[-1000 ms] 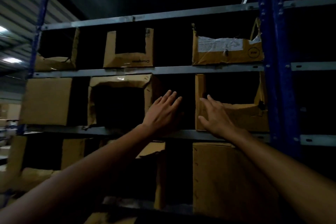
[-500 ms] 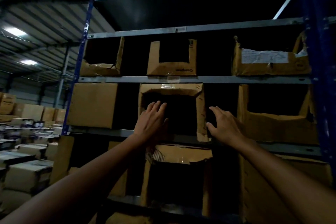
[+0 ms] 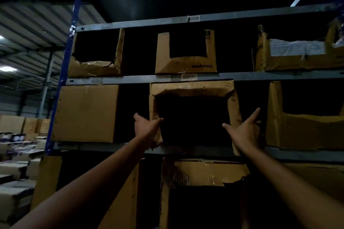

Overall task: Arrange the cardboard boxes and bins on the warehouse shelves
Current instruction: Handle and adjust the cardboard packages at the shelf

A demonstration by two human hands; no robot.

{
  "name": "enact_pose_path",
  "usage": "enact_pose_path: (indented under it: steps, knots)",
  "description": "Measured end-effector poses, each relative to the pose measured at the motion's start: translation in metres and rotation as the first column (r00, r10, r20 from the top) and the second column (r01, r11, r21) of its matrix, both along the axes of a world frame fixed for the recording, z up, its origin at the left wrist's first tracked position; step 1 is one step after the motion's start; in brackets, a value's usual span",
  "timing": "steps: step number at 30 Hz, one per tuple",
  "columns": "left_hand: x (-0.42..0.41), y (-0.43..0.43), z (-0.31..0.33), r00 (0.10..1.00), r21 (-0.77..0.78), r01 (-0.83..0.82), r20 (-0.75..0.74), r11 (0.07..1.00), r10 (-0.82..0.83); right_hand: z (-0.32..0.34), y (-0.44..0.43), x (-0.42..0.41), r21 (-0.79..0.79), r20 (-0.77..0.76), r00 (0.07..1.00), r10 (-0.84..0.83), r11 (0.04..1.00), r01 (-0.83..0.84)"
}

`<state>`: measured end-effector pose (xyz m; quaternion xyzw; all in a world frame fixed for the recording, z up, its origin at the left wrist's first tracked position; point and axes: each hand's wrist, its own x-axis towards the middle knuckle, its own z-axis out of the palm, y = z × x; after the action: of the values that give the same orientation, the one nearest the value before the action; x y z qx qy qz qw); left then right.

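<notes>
A cut-open cardboard bin [image 3: 191, 87] stands in the middle of the second shelf, its front a dark opening. My left hand [image 3: 147, 128] grips the bin's left front edge, thumb across the cardboard. My right hand [image 3: 245, 130] lies against the bin's right front wall with fingers spread and straight. A closed cardboard box [image 3: 85, 113] stands to the left on the same shelf, and another open bin [image 3: 305, 132] to the right.
The shelf above holds three cut-open bins [image 3: 186, 65], the middle one printed Crompton. Below, a torn bin [image 3: 204, 173] and tall boxes fill the lower shelf. A blue upright [image 3: 63, 80] frames the rack's left side. Stacked boxes [image 3: 16, 154] stand in the aisle at left.
Both hands moved from the gap between bins to the middle bin: the left now grips its left edge, the right sits on its right wall. The view shifted left and up.
</notes>
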<state>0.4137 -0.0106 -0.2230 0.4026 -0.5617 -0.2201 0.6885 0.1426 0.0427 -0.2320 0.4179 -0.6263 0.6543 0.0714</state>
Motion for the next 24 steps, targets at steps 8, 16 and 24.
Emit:
enact_pose_path:
  steps: [8, 16, 24]
  knots:
    - [-0.004, -0.052, -0.016, 0.996, 0.064, 0.025, 0.081, 0.998, -0.031, -0.014, -0.007, 0.02, 0.045, -0.195, 0.924, -0.329, 0.938, 0.344]
    - [0.024, -0.062, -0.017, 0.985, 0.004, 0.038, 0.168, 0.999, -0.038, -0.016, 0.024, 0.071, 0.071, -0.245, 0.836, -0.492, 0.85, 0.521]
    - [0.089, -0.025, -0.007, 0.961, 0.056, 0.218, 0.159, 0.974, -0.225, -0.005, 0.088, 0.153, 0.076, -0.241, 0.774, -0.585, 0.784, 0.616]
